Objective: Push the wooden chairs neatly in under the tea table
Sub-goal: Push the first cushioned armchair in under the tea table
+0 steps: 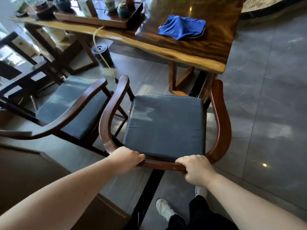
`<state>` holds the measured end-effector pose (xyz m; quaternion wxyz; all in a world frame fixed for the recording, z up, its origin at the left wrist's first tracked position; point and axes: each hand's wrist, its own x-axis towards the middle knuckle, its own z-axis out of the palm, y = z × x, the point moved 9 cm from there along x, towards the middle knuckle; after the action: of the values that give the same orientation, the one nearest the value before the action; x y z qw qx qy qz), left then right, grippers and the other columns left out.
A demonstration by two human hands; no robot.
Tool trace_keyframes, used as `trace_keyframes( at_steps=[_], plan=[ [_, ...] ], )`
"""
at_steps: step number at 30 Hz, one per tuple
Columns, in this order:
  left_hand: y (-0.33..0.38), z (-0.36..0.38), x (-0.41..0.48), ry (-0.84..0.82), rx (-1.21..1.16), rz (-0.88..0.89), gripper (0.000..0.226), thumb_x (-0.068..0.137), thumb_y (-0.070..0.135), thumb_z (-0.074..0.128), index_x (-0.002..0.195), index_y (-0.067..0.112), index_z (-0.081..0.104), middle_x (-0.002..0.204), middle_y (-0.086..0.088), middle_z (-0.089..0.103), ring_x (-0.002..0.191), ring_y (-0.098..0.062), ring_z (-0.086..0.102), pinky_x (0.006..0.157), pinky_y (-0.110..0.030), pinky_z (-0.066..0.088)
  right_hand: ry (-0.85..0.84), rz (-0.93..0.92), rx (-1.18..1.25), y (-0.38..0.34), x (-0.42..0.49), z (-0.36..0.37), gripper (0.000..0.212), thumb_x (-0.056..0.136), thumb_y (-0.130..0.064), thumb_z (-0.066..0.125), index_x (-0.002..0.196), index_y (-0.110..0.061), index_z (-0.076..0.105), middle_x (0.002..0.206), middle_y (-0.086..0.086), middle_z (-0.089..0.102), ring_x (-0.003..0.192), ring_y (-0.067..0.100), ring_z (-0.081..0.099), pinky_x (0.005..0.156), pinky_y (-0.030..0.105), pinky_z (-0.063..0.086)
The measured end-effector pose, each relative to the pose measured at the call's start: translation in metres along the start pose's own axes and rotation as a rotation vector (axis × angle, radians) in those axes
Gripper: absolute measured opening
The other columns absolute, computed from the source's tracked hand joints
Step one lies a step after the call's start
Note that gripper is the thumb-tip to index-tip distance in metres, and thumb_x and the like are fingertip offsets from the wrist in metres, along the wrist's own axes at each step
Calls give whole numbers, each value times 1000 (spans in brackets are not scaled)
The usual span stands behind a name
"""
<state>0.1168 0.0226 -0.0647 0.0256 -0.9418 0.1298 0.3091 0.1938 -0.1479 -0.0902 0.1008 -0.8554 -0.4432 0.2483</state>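
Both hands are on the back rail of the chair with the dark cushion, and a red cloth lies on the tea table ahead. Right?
Not quite: the cloth is blue, as the head view shows. The rest holds: left hand and right hand grip the chair by its back rail, tea table ahead.

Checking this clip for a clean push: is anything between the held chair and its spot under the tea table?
Possibly. The held chair faces the tea table, but the table leg frame stands just ahead of its right front. The floor between looks bare, and the second chair sits close on the left.
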Motion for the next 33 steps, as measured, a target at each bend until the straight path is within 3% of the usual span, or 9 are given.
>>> trace_keyframes(
  at_steps=[9, 13, 16, 20, 29, 33],
  plan=[
    [-86, -10, 0, 8, -19, -86, 20, 88, 31, 53, 107, 28, 51, 100, 2, 65, 88, -24, 62, 67, -33, 45, 54, 47, 38, -40, 56, -5, 29, 76, -31, 61, 104, -26, 60, 103, -2, 70, 96, 30, 63, 75, 35, 47],
    [-120, -15, -1, 115, -172, -153, 15, 83, 27, 59, 98, 28, 56, 94, 5, 65, 86, -24, 62, 73, -39, 51, 70, 24, 32, -51, 79, -9, 26, 81, -35, 60, 105, -26, 59, 104, -1, 69, 96, 30, 63, 74, 36, 46],
    [-122, -22, -5, 259, -211, -164, 19, 75, 22, 63, 92, 27, 60, 90, 7, 67, 87, -22, 61, 75, -33, 47, 70, -33, 2, -54, 86, -10, 28, 86, -40, 57, 109, -25, 57, 107, -1, 68, 98, 29, 63, 74, 36, 46],
    [-115, -23, -8, 367, -196, -228, 24, 65, 18, 64, 88, 22, 63, 84, 5, 66, 86, -24, 59, 82, -35, 44, 62, -89, 55, -53, 87, -9, 28, 87, -39, 56, 109, -23, 57, 109, -2, 67, 100, 28, 61, 75, 38, 47],
    [-113, -20, -9, 384, -104, -137, 41, 59, 12, 73, 98, 21, 65, 88, 4, 69, 87, -24, 62, 78, -37, 50, 50, -130, 96, -57, 86, -10, 35, 89, -49, 58, 111, -22, 57, 111, -5, 64, 101, 22, 60, 73, 37, 48],
    [-129, -19, -10, 404, -138, -87, 42, 58, 28, 85, 96, 21, 67, 88, 5, 71, 88, -22, 65, 77, -36, 53, 103, -94, 111, -57, 83, -16, 33, 87, -49, 59, 108, -23, 60, 108, -4, 67, 99, 24, 62, 74, 40, 50]
  ],
)
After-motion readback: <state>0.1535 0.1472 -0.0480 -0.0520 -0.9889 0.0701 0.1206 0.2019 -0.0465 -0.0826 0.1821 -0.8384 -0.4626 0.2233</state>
